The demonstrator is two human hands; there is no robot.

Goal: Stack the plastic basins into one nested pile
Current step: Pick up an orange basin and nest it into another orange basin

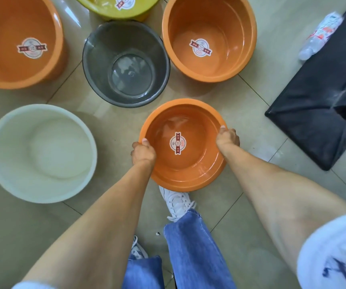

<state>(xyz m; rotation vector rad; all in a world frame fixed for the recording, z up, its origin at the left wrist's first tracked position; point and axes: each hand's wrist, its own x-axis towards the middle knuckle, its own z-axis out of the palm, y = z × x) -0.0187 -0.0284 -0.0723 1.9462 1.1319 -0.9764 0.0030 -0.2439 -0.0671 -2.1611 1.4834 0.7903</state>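
A small orange basin (188, 170) with a round sticker inside hangs above the tiled floor in front of me. My left hand (143, 153) grips its left rim and my right hand (228, 138) grips its right rim. On the floor beyond it stand a dark grey translucent basin (97, 65), a medium orange basin (238, 28) at the right, a large orange basin (5, 21) at the far left and a yellow-green basin (105, 9) at the top edge. A white basin (5, 147) sits at the left.
A black sheet or bag (318, 105) lies on the floor at the right, with a plastic bottle (319, 36) beside its far edge. My white shoes (176, 202) and blue jeans (195, 251) are just below the held basin.
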